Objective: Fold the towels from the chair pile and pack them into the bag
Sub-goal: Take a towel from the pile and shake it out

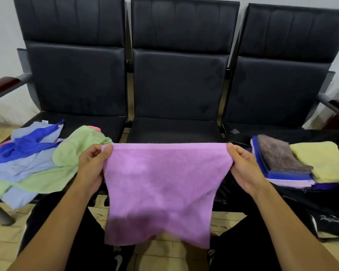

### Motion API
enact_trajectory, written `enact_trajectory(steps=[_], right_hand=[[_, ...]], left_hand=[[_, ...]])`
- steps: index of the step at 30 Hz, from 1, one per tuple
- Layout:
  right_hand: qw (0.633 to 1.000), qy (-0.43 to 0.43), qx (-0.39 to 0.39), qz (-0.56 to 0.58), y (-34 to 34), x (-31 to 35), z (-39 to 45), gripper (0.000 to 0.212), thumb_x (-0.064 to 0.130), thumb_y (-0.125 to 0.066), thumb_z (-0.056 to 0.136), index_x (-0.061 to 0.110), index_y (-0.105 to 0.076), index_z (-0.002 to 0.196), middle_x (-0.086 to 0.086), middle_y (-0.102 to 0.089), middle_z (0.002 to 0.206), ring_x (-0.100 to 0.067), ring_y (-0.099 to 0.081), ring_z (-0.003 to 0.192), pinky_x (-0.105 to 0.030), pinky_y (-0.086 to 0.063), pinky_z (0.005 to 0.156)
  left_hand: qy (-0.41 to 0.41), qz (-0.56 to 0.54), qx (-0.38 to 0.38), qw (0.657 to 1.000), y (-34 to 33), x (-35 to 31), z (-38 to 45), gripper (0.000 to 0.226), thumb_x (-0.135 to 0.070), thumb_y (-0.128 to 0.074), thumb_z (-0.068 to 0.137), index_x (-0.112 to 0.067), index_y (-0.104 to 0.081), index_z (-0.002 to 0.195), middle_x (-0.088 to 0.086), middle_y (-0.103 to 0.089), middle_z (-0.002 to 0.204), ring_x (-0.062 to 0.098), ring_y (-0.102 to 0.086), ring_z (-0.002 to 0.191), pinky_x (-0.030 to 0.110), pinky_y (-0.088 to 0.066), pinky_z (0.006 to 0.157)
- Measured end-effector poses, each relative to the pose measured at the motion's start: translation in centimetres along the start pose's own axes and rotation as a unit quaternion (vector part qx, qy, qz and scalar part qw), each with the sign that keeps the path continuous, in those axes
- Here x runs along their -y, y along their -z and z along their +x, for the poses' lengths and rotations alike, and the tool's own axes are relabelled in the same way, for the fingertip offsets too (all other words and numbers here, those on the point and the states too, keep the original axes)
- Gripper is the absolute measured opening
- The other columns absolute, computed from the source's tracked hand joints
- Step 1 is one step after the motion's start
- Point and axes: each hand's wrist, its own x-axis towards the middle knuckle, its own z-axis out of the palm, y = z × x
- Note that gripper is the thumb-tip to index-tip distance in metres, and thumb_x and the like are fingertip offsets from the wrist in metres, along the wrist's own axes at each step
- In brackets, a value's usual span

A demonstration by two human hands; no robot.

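Left hand [90,167] and right hand [245,169] are pinching the purple towel's [160,192] top corners; sagging cloth risks folding crooked.

Both forearms bare, no sleeves showing; black trousers [53,222] on both legs; down near the floor, dark shoes [117,260] with a white swoosh mark.

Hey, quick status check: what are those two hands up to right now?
Left hand and right hand pinch purple towel by top corners, hanging unfolded. Unfolded pile left; folded stack on bag right. Nothing in the way.
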Motion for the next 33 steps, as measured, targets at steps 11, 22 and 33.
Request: enact_trajectory(steps=[11, 22, 33], right_hand=[[0.987, -0.062, -0.058, 0.133, -0.7, -0.6, 0.3, 0.034, 0.032, -0.066, 0.093, 0.007, -0.072, 0.115, -0.013, -0.073, 0.113, -0.026, -0.070, 0.107, -0.036, -0.058, 0.086], [0.982, -0.046, 0.185, 0.022, -6.2, -3.1, -2.2, 0.023, 0.020, -0.076, 0.082, 0.008, -0.078, 0.101, -0.018, -0.074, 0.107, -0.032, -0.069, 0.107, -0.044, -0.053, 0.098], [0.965, -0.063, 0.253, -0.023, -5.9, -2.5, -3.0, 0.024, 0.015, -0.063, 0.095, 0.009, -0.074, 0.115, -0.012, -0.073, 0.116, -0.026, -0.067, 0.114, -0.042, -0.051, 0.104]], left_hand=[[0.089, -0.104, 0.053, 0.989, -3.7, 1.2, -1.4, 0.019, -0.010, -0.060, 0.094, -0.010, -0.058, 0.075, 0.000, -0.060, 0.074, 0.016, -0.057, 0.073, 0.030, -0.050, 0.065], [0.019, 0.079, 0.353, 0.932, -9.5, 2.0, -6.1, 0.026, -0.003, -0.072, 0.081, -0.003, -0.070, 0.107, 0.014, -0.075, 0.099, 0.024, -0.071, 0.097, 0.027, -0.056, 0.085], [-0.079, 0.149, 0.290, 0.942, -9.8, 3.1, -5.4, 0.016, -0.006, -0.076, 0.078, -0.018, -0.079, 0.088, -0.005, -0.073, 0.082, 0.015, -0.068, 0.081, 0.025, -0.055, 0.074]])
